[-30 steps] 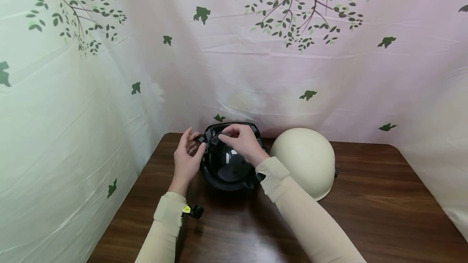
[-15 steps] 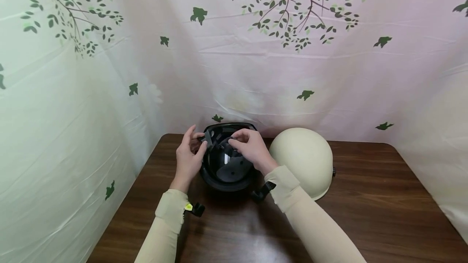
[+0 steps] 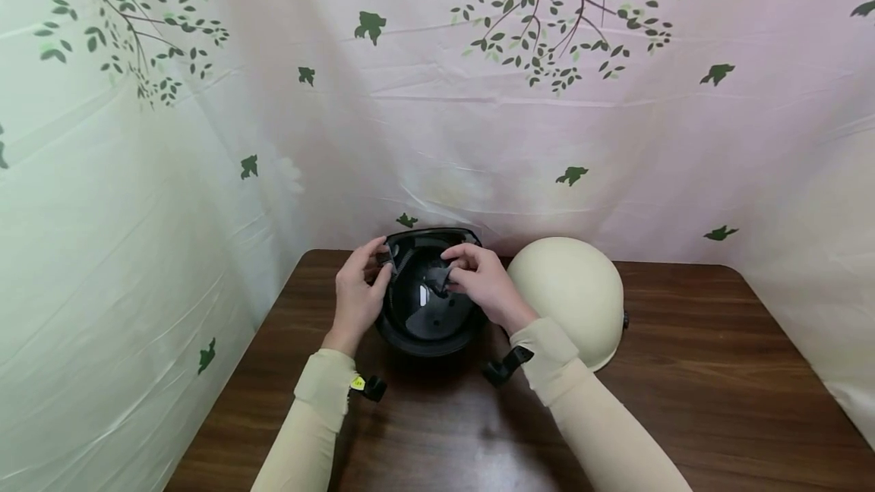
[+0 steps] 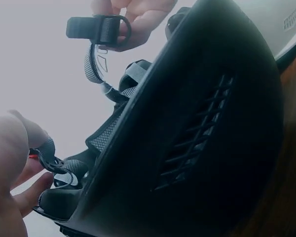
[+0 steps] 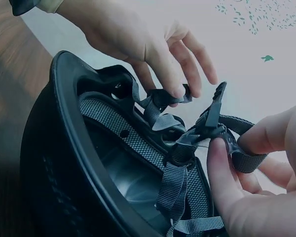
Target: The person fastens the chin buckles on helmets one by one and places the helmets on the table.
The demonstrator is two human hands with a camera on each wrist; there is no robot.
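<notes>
Being held apart above an upturned black hard-shell helmet [image 3: 428, 348]: two grey webbing strap ends [image 3: 439, 278].

In the head view, the helmet lies below and between both grips; the right hand [image 3: 488, 287] has been drawn farther from the left hand [image 3: 357, 291] than a second ago, so the ends seem unjoined. Beyond the right grip, a smooth cream domed helmet [image 3: 567, 294] is partly covered by a beige sleeve [image 3: 547, 348]. In the left wrist view, strap hardware is pinched by the left hand, itself cut off. In the right wrist view, a black plastic buckle [image 5: 213, 118] is pinched by the right; the left's clip is half hidden.
</notes>
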